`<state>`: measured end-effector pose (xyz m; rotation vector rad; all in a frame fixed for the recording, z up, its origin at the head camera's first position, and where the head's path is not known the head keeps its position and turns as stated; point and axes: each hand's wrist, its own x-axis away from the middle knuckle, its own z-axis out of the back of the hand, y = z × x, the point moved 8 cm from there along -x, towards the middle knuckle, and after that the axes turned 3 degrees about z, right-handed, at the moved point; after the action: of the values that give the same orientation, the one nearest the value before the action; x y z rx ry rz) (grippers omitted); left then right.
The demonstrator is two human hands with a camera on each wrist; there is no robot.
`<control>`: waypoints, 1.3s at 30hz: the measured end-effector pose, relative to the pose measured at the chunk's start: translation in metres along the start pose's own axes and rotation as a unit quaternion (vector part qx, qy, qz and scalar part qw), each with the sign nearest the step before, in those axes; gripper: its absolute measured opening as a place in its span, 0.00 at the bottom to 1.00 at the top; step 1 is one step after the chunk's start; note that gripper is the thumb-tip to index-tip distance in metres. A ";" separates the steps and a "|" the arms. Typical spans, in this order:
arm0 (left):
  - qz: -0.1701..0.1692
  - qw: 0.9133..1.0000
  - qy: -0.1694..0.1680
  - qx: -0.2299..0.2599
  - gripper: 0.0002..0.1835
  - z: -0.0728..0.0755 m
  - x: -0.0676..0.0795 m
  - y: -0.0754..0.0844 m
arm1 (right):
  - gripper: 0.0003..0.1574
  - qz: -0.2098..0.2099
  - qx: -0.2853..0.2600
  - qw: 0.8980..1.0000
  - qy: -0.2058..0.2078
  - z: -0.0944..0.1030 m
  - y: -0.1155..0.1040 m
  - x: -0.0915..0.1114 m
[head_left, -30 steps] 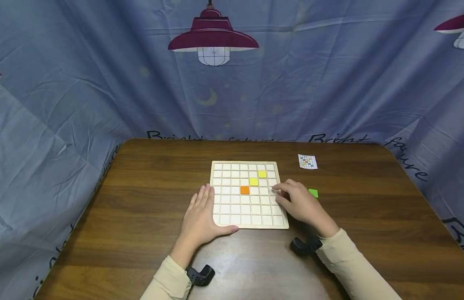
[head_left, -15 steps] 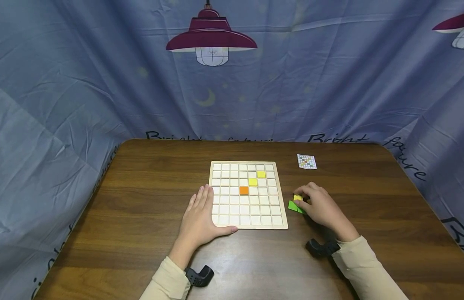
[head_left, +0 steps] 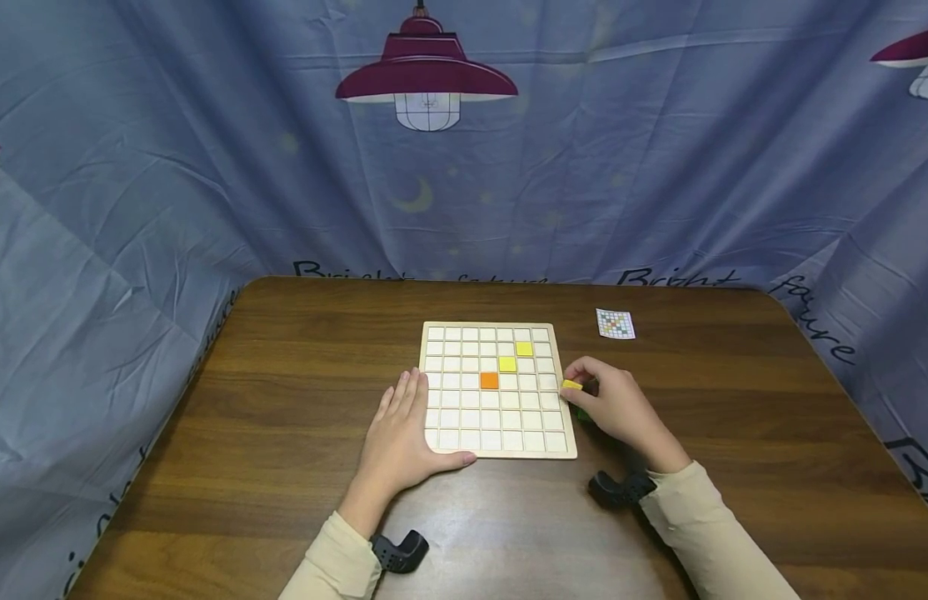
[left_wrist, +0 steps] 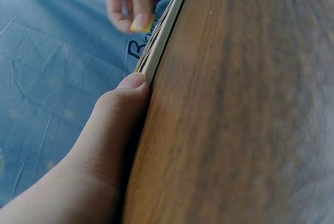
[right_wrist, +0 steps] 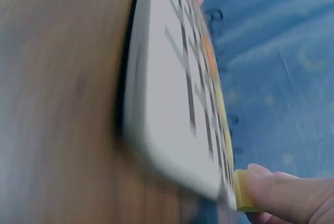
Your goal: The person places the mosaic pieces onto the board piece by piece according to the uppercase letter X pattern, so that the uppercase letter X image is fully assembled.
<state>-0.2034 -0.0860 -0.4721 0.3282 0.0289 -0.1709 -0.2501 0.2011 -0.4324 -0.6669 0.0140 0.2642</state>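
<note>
A square wooden grid board (head_left: 464, 457) with white cells lies on the table. It holds one orange tile (head_left: 490, 381) and two yellow tiles (head_left: 507, 364) in a rising diagonal. My left hand (head_left: 396, 437) rests along the board's left edge, fingers straight, thumb out at the front edge. Over the right edge of the board, my right hand (head_left: 614, 404) pinches a yellow tile (right_wrist: 242, 190) between thumb and fingers; the left wrist view shows this tile too. Green tiles (head_left: 582, 414) lie beneath the right hand, mostly hidden by it.
A small printed card (head_left: 616, 323) with a coloured grid pattern lies beyond the board to the right. The brown wooden table (head_left: 299, 358) reaches back to a blue curtain (head_left: 284, 167) with printed lamps.
My right hand went from the board to the tiles at its right, took a yellow tile, and came back left to the board's edge with it. The left hand stayed put.
</note>
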 end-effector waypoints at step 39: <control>-0.002 1.000 0.010 -0.001 0.77 -0.001 -0.001 -0.001 | 0.10 0.118 0.039 0.992 -0.031 -0.057 -0.080 -0.001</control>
<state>-0.2043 -0.0863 -0.4728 0.3275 0.0497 -0.1716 -0.2268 0.1057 -0.4284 -0.5792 0.0439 0.5090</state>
